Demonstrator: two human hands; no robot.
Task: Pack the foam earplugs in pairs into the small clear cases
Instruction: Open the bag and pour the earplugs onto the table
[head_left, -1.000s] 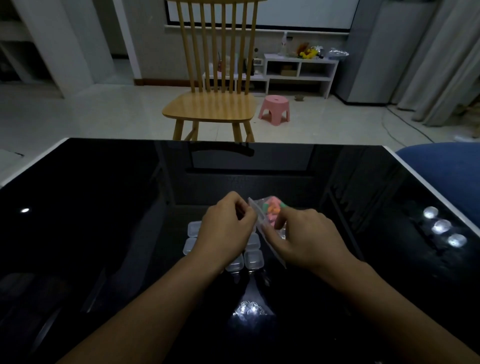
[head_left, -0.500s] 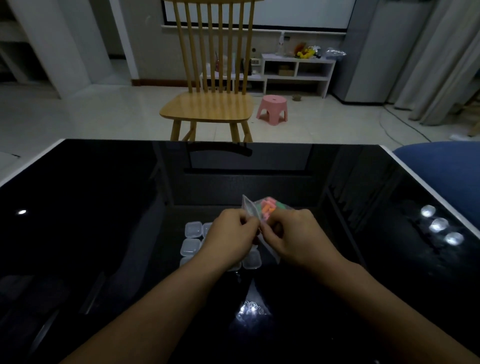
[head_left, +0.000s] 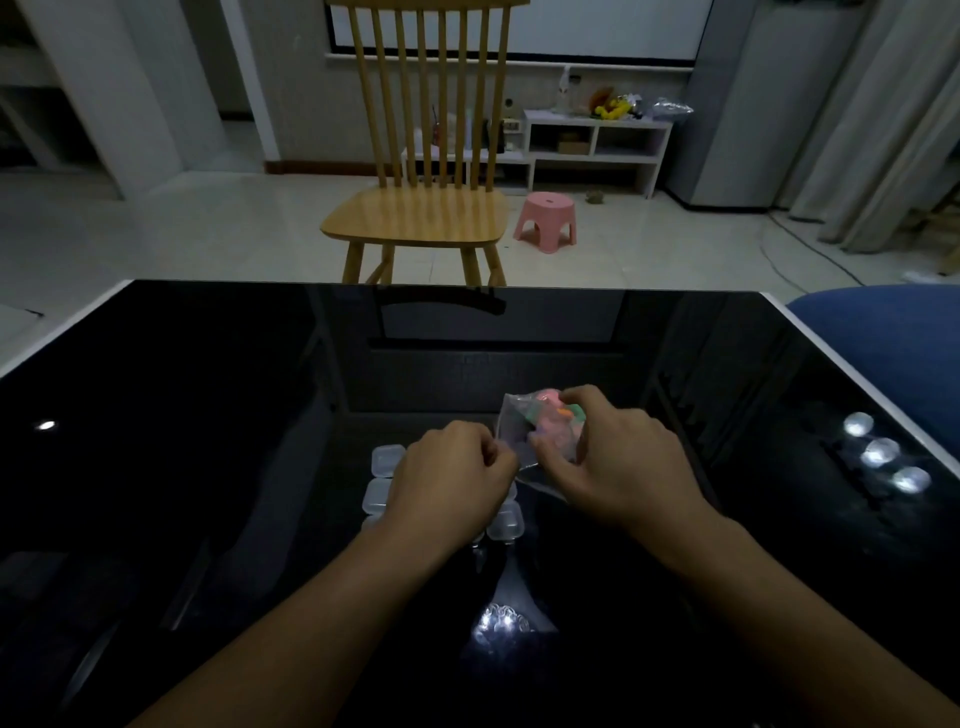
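Head | both hands' grip pinching earplug bag (head_left: 540, 434); left hand (head_left: 452, 480) covers clear cases (head_left: 387, 460); right hand (head_left: 623, 462)

Glossy black table (head_left: 208, 415), clear plastic cases (head_left: 387, 460), wooden chair (head_left: 415, 218).

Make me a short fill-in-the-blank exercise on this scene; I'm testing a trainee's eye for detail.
1. Both hands, left and right, hold a clear ____ of coloured earplugs.
2. The small clear cases sit on a glossy ____ table.
3. Beyond the table stands a wooden ____.
4. The small stool on the floor is ____.

Missing words: bag; black; chair; pink
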